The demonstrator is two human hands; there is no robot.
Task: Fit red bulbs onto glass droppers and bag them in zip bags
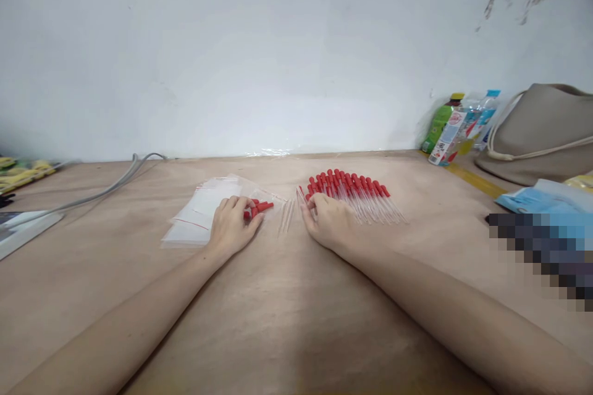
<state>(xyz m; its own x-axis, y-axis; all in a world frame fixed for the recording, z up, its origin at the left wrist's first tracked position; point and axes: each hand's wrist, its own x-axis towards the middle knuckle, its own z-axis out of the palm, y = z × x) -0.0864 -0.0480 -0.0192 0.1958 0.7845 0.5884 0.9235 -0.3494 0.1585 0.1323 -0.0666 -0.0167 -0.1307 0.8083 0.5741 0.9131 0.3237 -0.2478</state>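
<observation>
My left hand (234, 222) rests on the table with thumb and fingers apart, curved around several loose red rubber bulbs (264, 206). Whether it grips any of them is hard to see. Under and beside it lie clear zip bags (189, 216). My right hand (327, 219) is closed, fingertips pinched at a thin clear dropper tube (299, 193); its lower part is hidden. Just right of that hand, droppers with red bulbs (354, 182) lie side by side in a fanned row. Several bare thin tubes (287, 215) lie between my hands.
Drink bottles (442, 123) and a carton (446, 139) stand at the back right, near a grey drawstring bag (542, 129). A blue packet (523, 200) lies in front of the bag. At left are a grey cable (111, 187) and yellow items (28, 176). A white wall (278, 62) closes the back.
</observation>
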